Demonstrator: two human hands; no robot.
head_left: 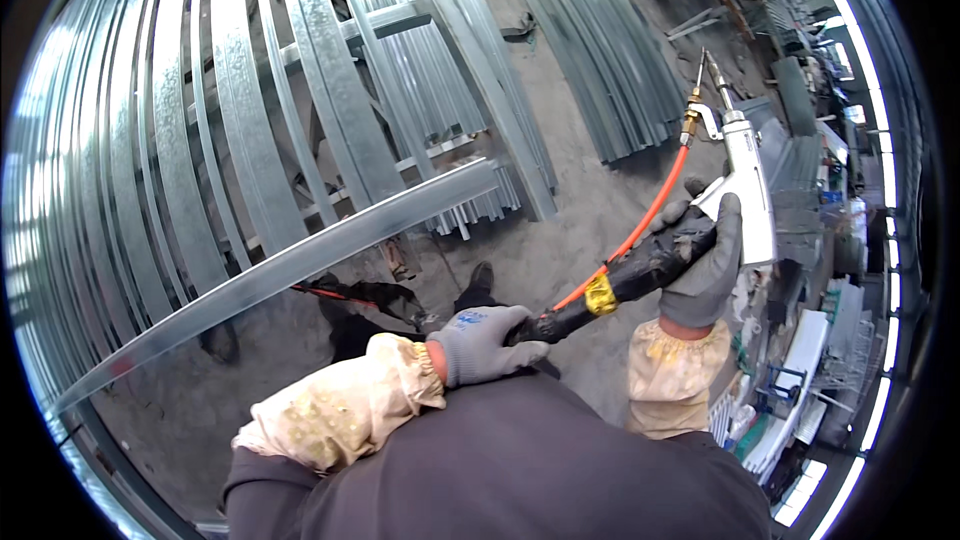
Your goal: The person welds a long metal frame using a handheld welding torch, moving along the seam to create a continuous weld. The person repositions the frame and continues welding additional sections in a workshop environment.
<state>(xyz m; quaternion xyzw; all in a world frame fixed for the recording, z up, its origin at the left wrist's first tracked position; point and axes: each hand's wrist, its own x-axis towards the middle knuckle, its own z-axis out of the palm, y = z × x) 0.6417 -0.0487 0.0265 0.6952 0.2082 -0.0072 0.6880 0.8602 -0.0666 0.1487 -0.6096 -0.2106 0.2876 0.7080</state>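
A white and silver welding torch with a brass-fitted wire nozzle points up and away at the right. My right hand, in a dark grey glove, closes around the torch's handle end, where a thick black sheathed cable joins it. Yellow tape wraps the cable partway along. A thin orange hose runs beside it up to the nozzle fitting. Lower and further left, my left hand, in a light grey glove, grips the same cable between thumb and fingers. Pale stained sleeve covers are on both forearms.
Long galvanized steel strips lie side by side on supports at the left. One steel channel crosses diagonally before me. Another bundle of profiles lies on the grey floor. Clutter and a white rack line the right.
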